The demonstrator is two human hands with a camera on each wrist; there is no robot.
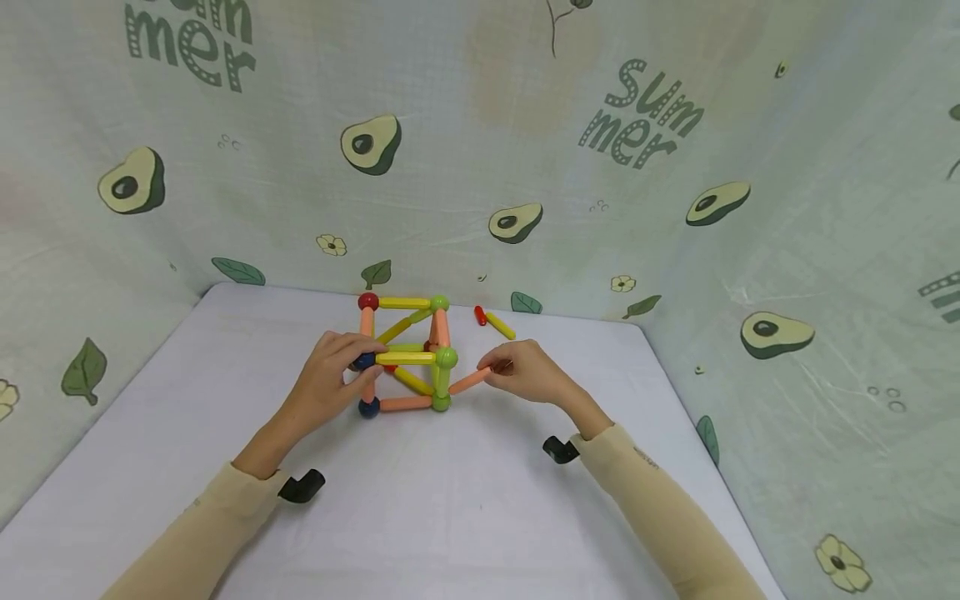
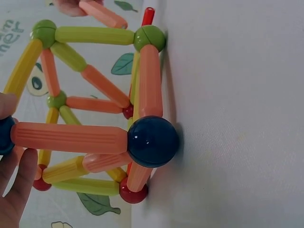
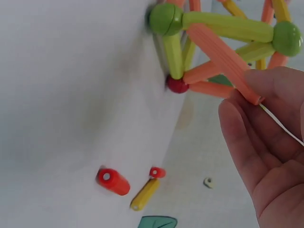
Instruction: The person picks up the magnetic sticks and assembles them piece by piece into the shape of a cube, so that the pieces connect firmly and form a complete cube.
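Note:
A cube-like frame of coloured magnetic rods and balls stands on the table [image 1: 480, 517]. My left hand [image 1: 330, 371] grips its upper front left corner, thumb and fingers around a dark blue ball [image 2: 5, 135]. Below that corner another blue ball [image 2: 153, 141] rests at the tabletop. On the right side, my right hand [image 1: 528, 371] pinches an orange rod [image 3: 223, 59] near one end between thumb and fingers. The rod slants toward the frame, its far end right at the lower front green ball [image 1: 440, 402]. An upper green ball [image 3: 287, 39] sits above, joined by a yellow-green rod [image 3: 232, 27].
Behind the right hand lie a loose red rod [image 1: 480, 315] and a loose yellow rod [image 1: 500, 326]. In the right wrist view another red rod [image 3: 113, 181] lies nearer. A patterned cloth [image 1: 450, 192] hangs around the table's back and sides.

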